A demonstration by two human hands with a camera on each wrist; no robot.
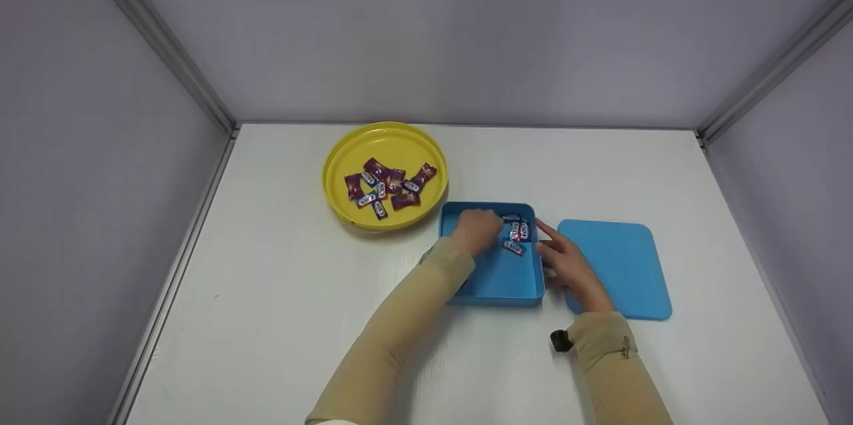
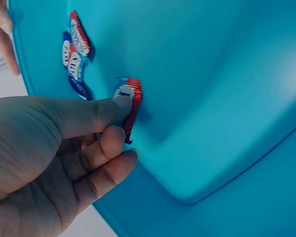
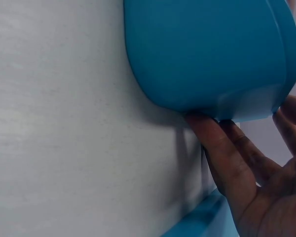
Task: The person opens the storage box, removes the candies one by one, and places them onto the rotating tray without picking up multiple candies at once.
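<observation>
**Left hand pinches candy inside blue box**

Blue box (image 1: 496, 275) sits open on the white counter (image 1: 280, 292). Left hand (image 1: 474, 230) is inside it, grip pinching a red-blue candy (image 2: 130, 98) between thumb and fingers. More candies (image 1: 518, 232) lie just beside, in the box's far right corner. Right hand (image 1: 566, 264), fingers spread straight, presses the box's right wall. Blue lid (image 1: 623, 265) lies right of the box; yellow plate (image 1: 346, 152) of candies sits far left of it.

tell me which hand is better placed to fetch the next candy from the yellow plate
Left, probably. The left hand is on the side of the blue box nearest the yellow plate, pinching a candy inside it. The right hand rests against the box's far wall.
</observation>
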